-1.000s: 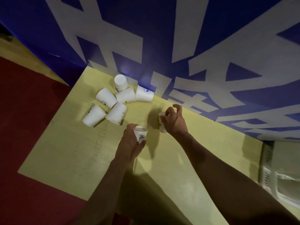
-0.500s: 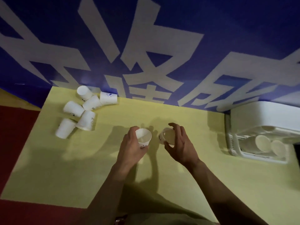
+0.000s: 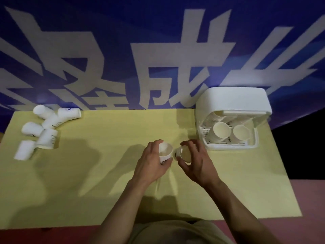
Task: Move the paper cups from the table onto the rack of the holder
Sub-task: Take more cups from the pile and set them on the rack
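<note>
Blue banner wall, yellow tabletop [image 3: 105, 173]. Since a second ago we have carried two white paper cups rightward: left hand [image 3: 151, 164] grips one [image 3: 165, 152], right hand [image 3: 195, 162] another [image 3: 183, 153], now near white plastic holder rack [image 3: 230, 147], frame right. Six-cup pile [image 3: 44, 127] remains upper left.

Two bare forearms, no sleeves in view up to frame bottom. Left hand [image 3: 152, 165] & right hand [image 3: 197, 166]: no gloves, no rings, no watch or wristband seen. Short nails, detail blurred. At bottom centre, a bit of light beige/khaki garment [image 3: 177, 232] over the torso, plain, no print or buttons visible.
</note>
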`<state>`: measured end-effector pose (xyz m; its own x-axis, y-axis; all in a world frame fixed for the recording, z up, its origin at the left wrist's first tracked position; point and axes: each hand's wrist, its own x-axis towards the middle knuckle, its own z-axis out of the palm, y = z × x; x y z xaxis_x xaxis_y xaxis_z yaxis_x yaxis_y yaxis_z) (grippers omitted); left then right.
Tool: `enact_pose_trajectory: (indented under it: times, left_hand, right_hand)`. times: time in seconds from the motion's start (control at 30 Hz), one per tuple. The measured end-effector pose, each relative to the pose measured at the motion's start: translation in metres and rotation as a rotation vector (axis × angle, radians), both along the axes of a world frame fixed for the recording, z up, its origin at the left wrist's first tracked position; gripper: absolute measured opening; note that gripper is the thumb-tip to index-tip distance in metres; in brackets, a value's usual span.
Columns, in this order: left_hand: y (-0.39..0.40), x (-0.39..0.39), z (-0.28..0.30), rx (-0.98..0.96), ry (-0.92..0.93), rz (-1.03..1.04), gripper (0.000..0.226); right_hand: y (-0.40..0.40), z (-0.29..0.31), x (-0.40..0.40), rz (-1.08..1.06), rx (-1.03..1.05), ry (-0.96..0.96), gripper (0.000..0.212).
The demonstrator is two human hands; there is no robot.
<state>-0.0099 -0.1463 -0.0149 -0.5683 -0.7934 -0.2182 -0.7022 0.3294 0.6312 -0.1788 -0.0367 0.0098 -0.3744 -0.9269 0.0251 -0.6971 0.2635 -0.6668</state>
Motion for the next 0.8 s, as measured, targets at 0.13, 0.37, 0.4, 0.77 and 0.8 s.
enact_pose_trajectory:
  times: [0.13,0.37,0.4,0.77,0.8]
  left_hand:
    - [0.038,-0.064,0.012,-0.009,-0.001,-0.023,0.076]
    - [0.083,-0.169,0.043,-0.039,0.140,-0.139,0.069]
    - [0.086,-0.183,0.047,-0.046,0.153,-0.161,0.070]
    - [0.092,-0.282,0.056,-0.275,0.149,-0.378,0.073]
    - [0.092,-0.287,0.054,-0.293,0.145,-0.387,0.072]
  right_hand:
    - [0.048,0.002,-0.059,-0.064,-0.032,-0.022,0.040]
    - [0.119,0.005,-0.149,-0.139,-0.054,0.003,0.040]
    - [0.127,0.006,-0.160,-0.159,-0.057,0.003,0.041]
    - [0.171,0.000,-0.222,-0.339,-0.080,-0.056,0.041]
    - [0.172,-0.001,-0.224,-0.339,-0.074,-0.060,0.041]
